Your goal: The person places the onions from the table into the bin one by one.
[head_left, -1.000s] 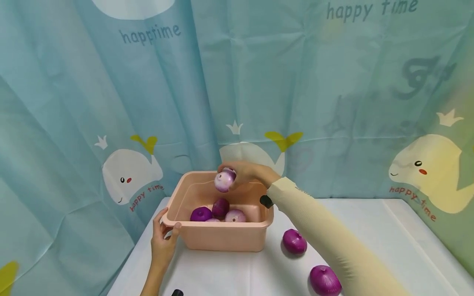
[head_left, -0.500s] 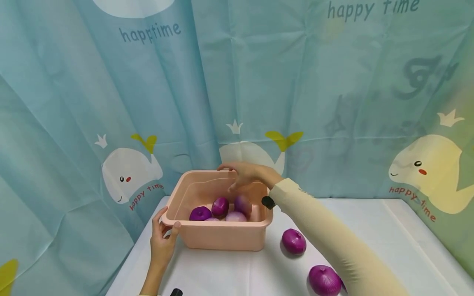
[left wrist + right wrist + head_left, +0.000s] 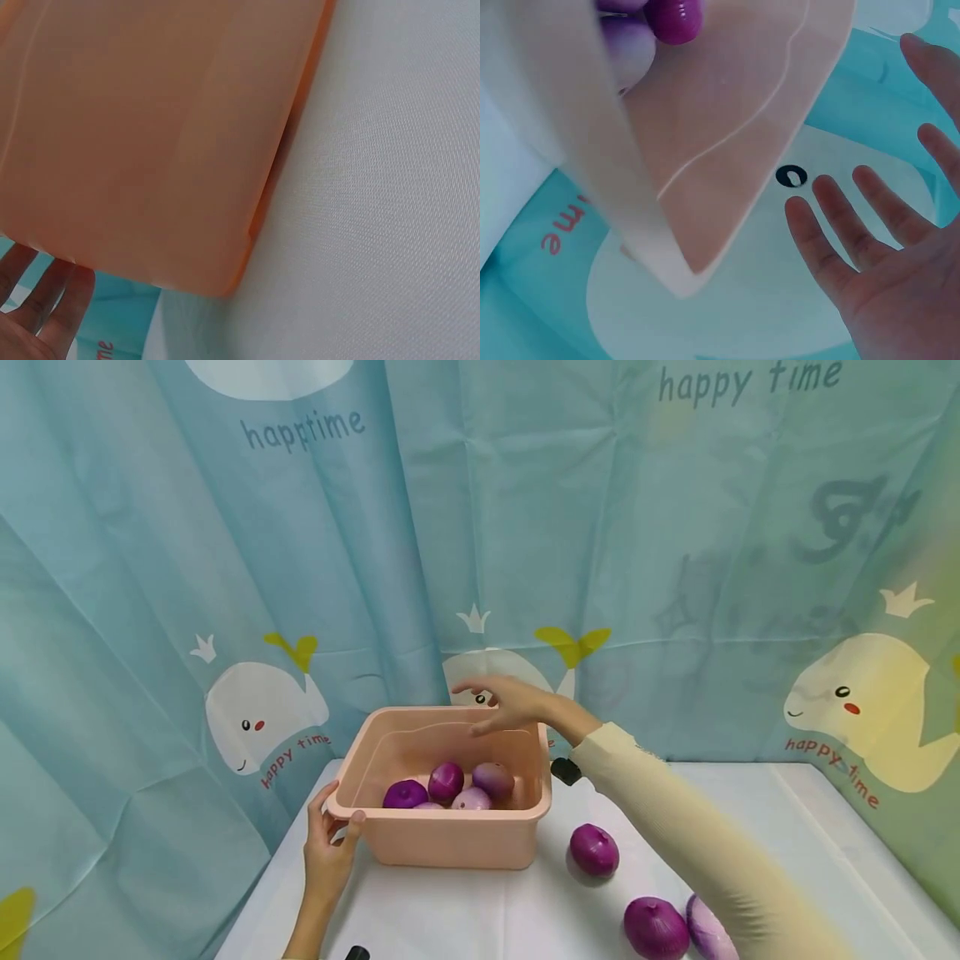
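A pink plastic bin (image 3: 450, 843) stands on the white table with several onions inside. Among them are a purple-white onion (image 3: 492, 780) at the right, a dark purple one (image 3: 446, 782) and a pale one (image 3: 472, 799). At the bin's front left corner my left hand (image 3: 330, 847) grips the rim, thumb on the near side; its fingers press the wall (image 3: 150, 150) in the left wrist view. My right hand (image 3: 513, 703) hovers over the back right rim with nothing in it. The right wrist view shows its fingers (image 3: 870, 247) spread beside the bin's edge.
Right of the bin lie a purple onion (image 3: 594, 850), another (image 3: 656, 928) nearer the front, and a purple-white onion (image 3: 710, 931) partly behind the right sleeve (image 3: 697, 835). A blue curtain (image 3: 675, 568) with whale prints hangs behind the table.
The right hand let go of the purple-white onion, which dropped into the bin's right side. That hand then rose and drew back to the right. The left hand stayed at the corner.
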Action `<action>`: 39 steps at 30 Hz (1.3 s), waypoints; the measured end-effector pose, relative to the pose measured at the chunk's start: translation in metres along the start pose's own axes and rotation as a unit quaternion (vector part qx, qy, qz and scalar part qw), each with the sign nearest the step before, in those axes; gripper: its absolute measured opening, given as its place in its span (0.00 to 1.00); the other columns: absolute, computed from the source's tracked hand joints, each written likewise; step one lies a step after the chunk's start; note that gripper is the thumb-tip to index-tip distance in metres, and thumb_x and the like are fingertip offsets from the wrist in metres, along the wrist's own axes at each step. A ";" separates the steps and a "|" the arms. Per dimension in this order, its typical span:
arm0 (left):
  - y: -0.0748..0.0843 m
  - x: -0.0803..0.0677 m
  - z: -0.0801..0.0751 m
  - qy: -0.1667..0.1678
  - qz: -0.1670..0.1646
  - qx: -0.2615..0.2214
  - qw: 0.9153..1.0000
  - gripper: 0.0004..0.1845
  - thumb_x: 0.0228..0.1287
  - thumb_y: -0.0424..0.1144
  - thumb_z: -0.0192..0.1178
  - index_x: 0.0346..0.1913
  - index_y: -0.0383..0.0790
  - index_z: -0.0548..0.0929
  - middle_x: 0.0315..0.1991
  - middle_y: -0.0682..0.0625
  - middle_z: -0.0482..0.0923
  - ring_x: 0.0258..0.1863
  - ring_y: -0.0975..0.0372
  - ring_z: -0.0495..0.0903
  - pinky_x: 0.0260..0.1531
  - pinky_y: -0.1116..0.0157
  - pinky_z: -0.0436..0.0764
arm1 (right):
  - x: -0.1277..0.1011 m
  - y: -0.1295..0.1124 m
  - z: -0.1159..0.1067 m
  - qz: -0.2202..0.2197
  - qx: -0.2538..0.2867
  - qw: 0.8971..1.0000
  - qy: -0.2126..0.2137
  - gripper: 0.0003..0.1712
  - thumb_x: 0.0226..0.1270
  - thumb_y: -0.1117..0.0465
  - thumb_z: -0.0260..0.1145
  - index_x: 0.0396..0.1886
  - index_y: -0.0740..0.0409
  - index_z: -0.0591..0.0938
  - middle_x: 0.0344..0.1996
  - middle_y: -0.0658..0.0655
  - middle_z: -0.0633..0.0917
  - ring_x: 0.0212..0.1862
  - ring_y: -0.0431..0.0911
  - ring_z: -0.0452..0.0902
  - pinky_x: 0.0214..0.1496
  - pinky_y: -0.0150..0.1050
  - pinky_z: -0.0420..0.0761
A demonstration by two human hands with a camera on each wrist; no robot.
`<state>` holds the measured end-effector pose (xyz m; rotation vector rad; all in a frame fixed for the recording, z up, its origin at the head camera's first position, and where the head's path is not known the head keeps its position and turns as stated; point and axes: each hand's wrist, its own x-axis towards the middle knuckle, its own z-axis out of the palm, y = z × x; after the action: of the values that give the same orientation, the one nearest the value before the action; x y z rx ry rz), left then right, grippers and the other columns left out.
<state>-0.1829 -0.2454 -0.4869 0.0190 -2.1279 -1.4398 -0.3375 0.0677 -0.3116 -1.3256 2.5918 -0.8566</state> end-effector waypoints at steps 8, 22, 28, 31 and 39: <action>0.000 0.000 -0.001 0.000 -0.006 -0.002 1.000 0.35 0.72 0.34 0.62 0.78 0.50 0.61 0.68 0.36 0.75 0.45 0.74 0.76 0.40 0.77 0.78 | -0.037 0.004 -0.012 -0.048 0.001 0.998 0.042 0.39 0.62 0.57 0.77 0.72 0.55 0.74 0.66 0.56 0.78 0.65 0.60 0.73 0.62 0.56 0.78; 0.001 -0.002 -0.001 -0.003 -0.007 -0.003 1.000 0.35 0.72 0.34 0.62 0.78 0.50 0.61 0.68 0.37 0.74 0.46 0.74 0.75 0.41 0.79 0.77 | -0.150 0.024 -0.008 0.011 -0.014 0.997 0.076 0.40 0.63 0.49 0.77 0.74 0.47 0.73 0.67 0.50 0.77 0.57 0.50 0.79 0.51 0.47 0.82; 0.000 -0.001 0.000 0.000 -0.003 -0.006 1.000 0.35 0.72 0.34 0.62 0.77 0.49 0.61 0.68 0.36 0.75 0.45 0.74 0.75 0.40 0.79 0.78 | -0.198 0.035 0.004 0.013 -0.020 0.994 0.105 0.38 0.64 0.48 0.76 0.73 0.44 0.73 0.65 0.47 0.78 0.55 0.47 0.80 0.50 0.46 0.83; 0.000 -0.002 0.001 0.000 -0.001 -0.007 1.000 0.35 0.71 0.33 0.62 0.77 0.49 0.62 0.66 0.36 0.76 0.45 0.74 0.76 0.39 0.78 0.78 | -0.222 0.038 0.013 0.018 -0.015 0.993 0.114 0.38 0.64 0.48 0.76 0.72 0.42 0.73 0.65 0.48 0.78 0.55 0.45 0.80 0.49 0.44 0.83; -0.001 -0.001 0.001 0.007 0.008 -0.008 1.000 0.35 0.71 0.32 0.62 0.77 0.48 0.62 0.66 0.35 0.76 0.45 0.75 0.76 0.39 0.78 0.78 | -0.267 0.047 0.033 0.032 -0.039 0.989 0.139 0.38 0.63 0.50 0.78 0.71 0.45 0.74 0.64 0.48 0.79 0.52 0.40 0.80 0.44 0.41 0.84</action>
<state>-0.1826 -0.2445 -0.4881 0.0055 -2.1002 -1.4446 -0.1960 0.2822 -0.4049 -1.2106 2.8881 -1.0054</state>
